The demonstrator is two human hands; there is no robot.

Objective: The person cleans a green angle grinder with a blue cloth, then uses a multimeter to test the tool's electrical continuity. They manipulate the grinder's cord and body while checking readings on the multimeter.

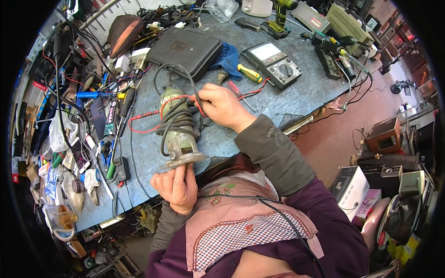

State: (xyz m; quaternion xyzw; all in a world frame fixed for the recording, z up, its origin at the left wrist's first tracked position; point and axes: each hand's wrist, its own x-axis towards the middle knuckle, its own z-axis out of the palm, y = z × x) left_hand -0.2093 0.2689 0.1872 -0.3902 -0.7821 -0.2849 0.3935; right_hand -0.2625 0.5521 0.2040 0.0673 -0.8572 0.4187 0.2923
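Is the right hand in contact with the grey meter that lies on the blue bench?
Apart: the head view shows a stretch of blue bench between the right hand and the grey meter.

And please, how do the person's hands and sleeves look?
The left hand and right hand wear no gloves. Dark grey-green sleeves cover both forearms; the right one has a small pale marking near its cuff. Purple sleeves show above.

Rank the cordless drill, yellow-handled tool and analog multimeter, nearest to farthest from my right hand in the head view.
1. Yellow-handled tool: just beyond the right hand, rightward.
2. Analog multimeter: farther right.
3. Cordless drill: upper right, farther back.
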